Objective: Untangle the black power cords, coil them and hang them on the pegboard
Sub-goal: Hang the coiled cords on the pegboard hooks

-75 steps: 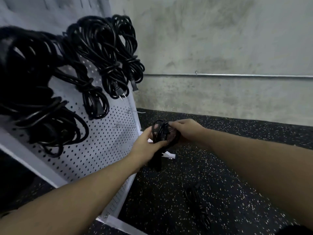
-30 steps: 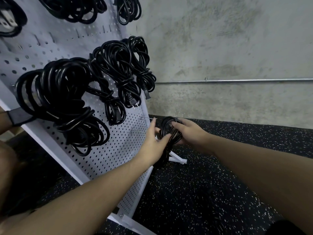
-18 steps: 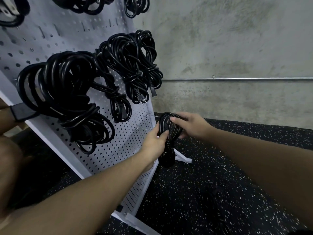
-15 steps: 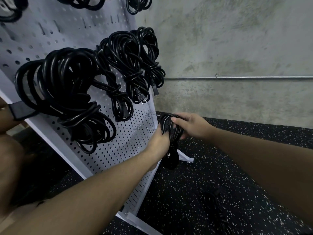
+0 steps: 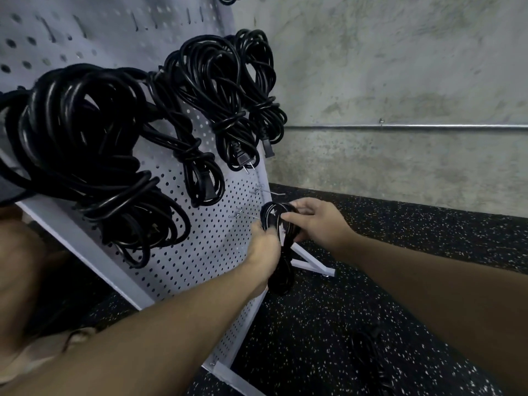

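Head view: both hands gripped one coiled cord (image 5: 278,224) at the pegboard's (image 5: 205,252) lower right edge, left hand (image 5: 264,247) below, right hand (image 5: 317,221) beside it.

White pegboard (image 5: 200,252) carries hung black cord coils (image 5: 94,144); stands on speckled floor (image 5: 328,324).

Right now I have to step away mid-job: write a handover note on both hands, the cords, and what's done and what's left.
Left hand grips the small coiled black power cord at its middle; right hand pinches its top loop.
The coil is held at the right edge of the white perforated pegboard, beside a bare metal hook; it is not hung yet.
Done: several black cord bundles already hang on the pegboard.
Left: slip the loop over a free hook. Another dark cord seems to lie on the speckled floor.
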